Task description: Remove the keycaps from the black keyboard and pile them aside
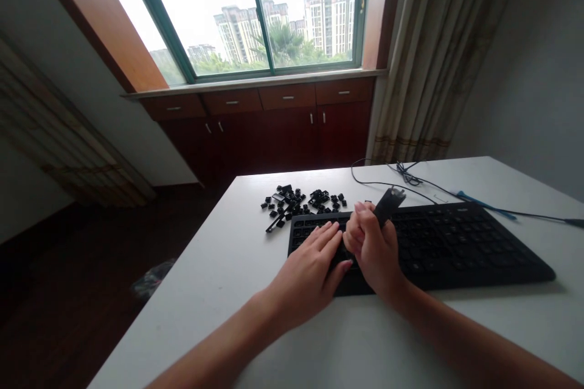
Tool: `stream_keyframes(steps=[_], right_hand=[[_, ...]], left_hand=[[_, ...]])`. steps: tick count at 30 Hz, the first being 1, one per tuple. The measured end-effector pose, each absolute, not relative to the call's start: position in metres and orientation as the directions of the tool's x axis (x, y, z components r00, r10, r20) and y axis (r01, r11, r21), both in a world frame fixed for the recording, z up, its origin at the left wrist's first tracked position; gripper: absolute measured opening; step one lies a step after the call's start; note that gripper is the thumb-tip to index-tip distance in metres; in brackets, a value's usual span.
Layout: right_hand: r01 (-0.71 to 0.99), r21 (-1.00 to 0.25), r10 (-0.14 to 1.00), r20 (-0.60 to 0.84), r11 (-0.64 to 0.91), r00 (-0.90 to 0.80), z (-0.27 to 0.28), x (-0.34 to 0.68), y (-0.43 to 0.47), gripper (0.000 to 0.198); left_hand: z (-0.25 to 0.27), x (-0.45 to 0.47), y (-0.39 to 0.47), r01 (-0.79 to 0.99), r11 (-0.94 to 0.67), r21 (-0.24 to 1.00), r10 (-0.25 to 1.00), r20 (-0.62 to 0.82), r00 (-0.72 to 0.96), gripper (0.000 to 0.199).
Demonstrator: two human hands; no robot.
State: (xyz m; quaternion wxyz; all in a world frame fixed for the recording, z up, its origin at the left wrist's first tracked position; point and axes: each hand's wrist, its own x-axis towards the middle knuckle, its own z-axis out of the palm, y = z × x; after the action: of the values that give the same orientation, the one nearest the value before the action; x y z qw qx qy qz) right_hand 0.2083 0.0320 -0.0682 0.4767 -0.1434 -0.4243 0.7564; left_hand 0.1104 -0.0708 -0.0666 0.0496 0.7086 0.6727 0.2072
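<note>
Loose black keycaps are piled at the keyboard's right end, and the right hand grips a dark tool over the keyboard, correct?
Not quite: the head view shows the loose black keycaps piled at the keyboard's left end, not its right. The right hand does grip a dark tool over the keyboard.

- Ahead of you, a bright, green-framed window (260,12)
- Below it, red-brown cabinets (269,140)
- At your right, a long curtain (420,55)
- At your left, dark floor (91,273)

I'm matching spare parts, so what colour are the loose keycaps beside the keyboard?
The loose keycaps are black; they show best in the head view.
</note>
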Motion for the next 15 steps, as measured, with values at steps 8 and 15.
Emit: stream_keyframes(steps=[8,15], right_hand=[[-0.55,-0.811,0.862,0.123,-0.198,-0.492,-0.066,0.211,0.035,0.045],[-0.529,-0.826,0.868,0.106,-0.194,-0.485,-0.066,0.213,0.036,0.044]], left_hand=[[-0.057,0.079,-0.073,0.909,-0.242,0.34,0.923,0.37,0.107,0.022],[-0.054,0.059,-0.072,0.823,-0.349,0.448,0.908,0.378,0.18,0.02]])
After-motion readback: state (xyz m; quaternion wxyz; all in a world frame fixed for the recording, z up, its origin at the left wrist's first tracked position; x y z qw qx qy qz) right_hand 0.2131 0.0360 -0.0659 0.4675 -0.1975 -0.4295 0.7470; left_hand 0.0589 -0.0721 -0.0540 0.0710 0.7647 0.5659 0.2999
